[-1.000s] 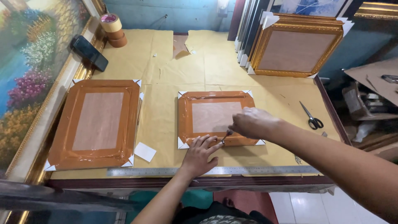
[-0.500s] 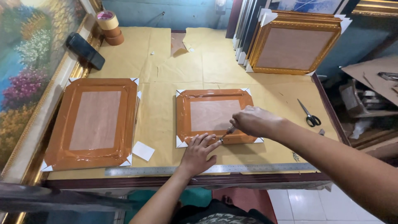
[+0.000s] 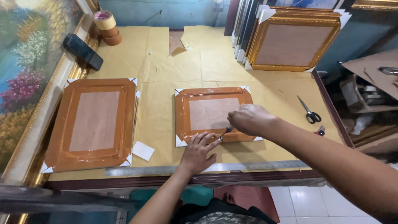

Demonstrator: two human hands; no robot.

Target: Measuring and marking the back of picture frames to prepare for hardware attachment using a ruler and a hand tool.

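A small picture frame [image 3: 207, 101] lies face down in the middle of the table, its back sealed with brown tape and its corners capped in white. My left hand [image 3: 199, 151] rests flat at the frame's near edge, fingers spread on the taped border. My right hand [image 3: 248, 120] is closed around a small metal tool [image 3: 226, 130] whose tip touches the frame's near edge, just beside my left fingertips. A larger taped frame [image 3: 93, 122] lies face down to the left.
A steel ruler [image 3: 166, 170] runs along the near table edge, with a white card piece [image 3: 143, 150] close by. Scissors [image 3: 309, 112] lie at the right. Tape rolls [image 3: 107, 27] and a dark block [image 3: 83, 50] sit at back left. Gold frames [image 3: 290, 39] lean at back right; a painting [image 3: 25, 70] lies along the left.
Both hands stay at the small frame's near edge; the right hand with the tool has shifted slightly. The head camera has moved a little.
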